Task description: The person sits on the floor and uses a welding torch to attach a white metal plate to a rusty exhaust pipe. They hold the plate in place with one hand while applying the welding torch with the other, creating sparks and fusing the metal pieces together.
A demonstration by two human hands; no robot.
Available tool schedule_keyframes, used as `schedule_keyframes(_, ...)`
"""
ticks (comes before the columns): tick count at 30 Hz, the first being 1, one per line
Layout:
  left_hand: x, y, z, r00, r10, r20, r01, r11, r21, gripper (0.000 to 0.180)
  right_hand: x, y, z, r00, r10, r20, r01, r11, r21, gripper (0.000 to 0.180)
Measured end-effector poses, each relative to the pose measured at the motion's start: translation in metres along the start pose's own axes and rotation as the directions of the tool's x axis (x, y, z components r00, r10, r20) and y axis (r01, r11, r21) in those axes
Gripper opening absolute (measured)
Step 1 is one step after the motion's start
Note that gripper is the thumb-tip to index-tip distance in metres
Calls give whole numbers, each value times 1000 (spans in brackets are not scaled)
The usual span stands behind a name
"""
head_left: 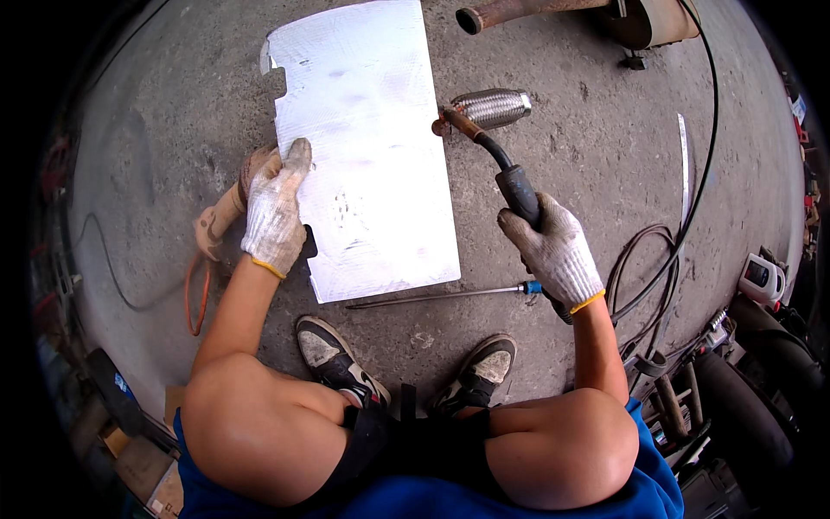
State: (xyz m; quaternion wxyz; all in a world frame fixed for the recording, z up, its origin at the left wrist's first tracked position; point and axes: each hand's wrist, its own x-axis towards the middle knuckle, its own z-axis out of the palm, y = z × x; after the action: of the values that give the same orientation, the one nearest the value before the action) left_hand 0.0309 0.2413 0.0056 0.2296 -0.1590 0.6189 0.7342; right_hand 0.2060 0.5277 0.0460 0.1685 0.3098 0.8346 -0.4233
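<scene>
I squat over a concrete floor. My left hand [275, 210], in a white knit glove, rests on the left edge of a large shiny metal sheet [372, 147] lying flat on the floor. My right hand [553, 248], also gloved, is shut around the black handle of a welding torch [506, 173]. The torch's copper nozzle [456, 119] points at the near end of a short braided flexible metal pipe [493, 107] just right of the sheet's edge. A black cable runs back from the torch past my wrist.
A long thin rod with a blue handle [450, 295] lies below the sheet. A rusty exhaust pipe [519, 12] sits at the top. A tan object and orange cord [206, 251] lie left. Cables, a metal strip [683, 164] and tools crowd the right.
</scene>
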Motion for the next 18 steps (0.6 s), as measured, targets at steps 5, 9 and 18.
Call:
schedule_keyframes(5,-2,-6,4,998,2,69,-2,1000,-3,36,1,1,1,1000,5,7,-5,1000,-15,46)
schedule_keyframes(9,-4,-9,9,998,27,54,-30,999,39,44,1,-1,1,1000,9,6,-9,999,-35,45)
schedule_keyframes(18,-2,-12,6,997,16,71,-20,998,53,35,-1,0,0,1000,1,17,-1,1000,-17,44)
